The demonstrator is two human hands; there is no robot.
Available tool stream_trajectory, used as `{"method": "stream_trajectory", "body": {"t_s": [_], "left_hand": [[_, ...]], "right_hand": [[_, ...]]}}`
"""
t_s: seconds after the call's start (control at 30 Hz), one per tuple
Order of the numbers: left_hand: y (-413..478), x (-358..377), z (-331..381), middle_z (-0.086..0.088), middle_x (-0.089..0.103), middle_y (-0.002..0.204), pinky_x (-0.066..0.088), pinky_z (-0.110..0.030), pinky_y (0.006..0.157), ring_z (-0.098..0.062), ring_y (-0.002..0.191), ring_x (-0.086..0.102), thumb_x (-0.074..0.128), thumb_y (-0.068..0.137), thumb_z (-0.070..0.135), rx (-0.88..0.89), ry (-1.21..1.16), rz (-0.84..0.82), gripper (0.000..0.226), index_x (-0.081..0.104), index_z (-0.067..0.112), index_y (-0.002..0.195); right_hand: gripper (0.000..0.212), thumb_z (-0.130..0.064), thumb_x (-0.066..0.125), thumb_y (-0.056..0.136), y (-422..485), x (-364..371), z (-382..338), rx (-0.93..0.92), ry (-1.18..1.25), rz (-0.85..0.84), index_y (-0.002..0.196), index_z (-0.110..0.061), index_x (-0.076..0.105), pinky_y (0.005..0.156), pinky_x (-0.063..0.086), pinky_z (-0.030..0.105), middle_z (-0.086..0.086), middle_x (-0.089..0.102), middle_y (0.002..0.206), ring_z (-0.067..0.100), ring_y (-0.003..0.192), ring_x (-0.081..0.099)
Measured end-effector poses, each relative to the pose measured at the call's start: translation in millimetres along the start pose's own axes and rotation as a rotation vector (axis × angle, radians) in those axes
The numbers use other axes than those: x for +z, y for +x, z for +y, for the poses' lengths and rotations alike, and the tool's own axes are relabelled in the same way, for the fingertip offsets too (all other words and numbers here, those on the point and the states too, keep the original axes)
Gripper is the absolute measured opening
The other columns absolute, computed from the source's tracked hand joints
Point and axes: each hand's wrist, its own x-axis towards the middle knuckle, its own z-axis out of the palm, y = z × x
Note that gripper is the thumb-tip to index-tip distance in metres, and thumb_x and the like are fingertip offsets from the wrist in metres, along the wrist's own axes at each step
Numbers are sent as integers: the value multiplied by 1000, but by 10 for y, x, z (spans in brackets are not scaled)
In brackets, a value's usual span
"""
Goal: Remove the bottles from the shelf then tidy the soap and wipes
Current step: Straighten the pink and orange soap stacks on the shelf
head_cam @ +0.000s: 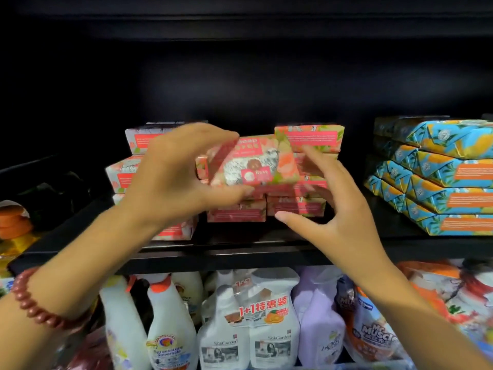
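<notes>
Left hand point(181, 180): pinches a pink floral cardboard soap box point(256, 161), thumb beneath and fingers on top, holding it tilted in front of the stacks. Right hand point(338, 212): wide, fingers spread just beside that box; contact cannot be confirmed.

Behind them, the stacked pink soap boxes point(309, 138) sit unevenly on the black shelf point(240, 252). No bottles are visible on this tier, so removal appears done. Soap tidying is judged underway. The blue-and-orange flat packs point(440, 182) at right, possibly the wipes, lie staggered and remain to be squared. White and lilac plastic bottles point(170, 329) fill the tier below
</notes>
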Motion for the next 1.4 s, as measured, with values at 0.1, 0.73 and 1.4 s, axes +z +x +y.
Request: {"method": "stream_trajectory", "body": {"t_s": [0.1,0.73,1.4], "left_hand": [[119,-135,-99,7,62,104,51,-20,81,-5,94,61,69,65,56,-118,-19,29,67,67,8,111],[231,-39,-178,-5,72,82,54,-39,68,-23,76,65,71,78,37,-79,208,67,33,74,7,89],[-343,366,116,-2,70,92,49,-35,79,-19,89,64,65,85,25,3,118,59,20,73,7,89]], "right_hand": [[68,-49,72,71,-99,15,97,-6,-112,-216,132,-35,45,98,30,5,-24,44,132,-10,123,38],[40,-52,49,81,-260,152,296,-80,-383,-420,111,-31,64,79,35,11,-18,61,112,1,106,46],[29,-25,64,84,132,-118,117,-194,-285,163,108,-9,67,98,40,22,-1,63,113,11,111,55]]}}
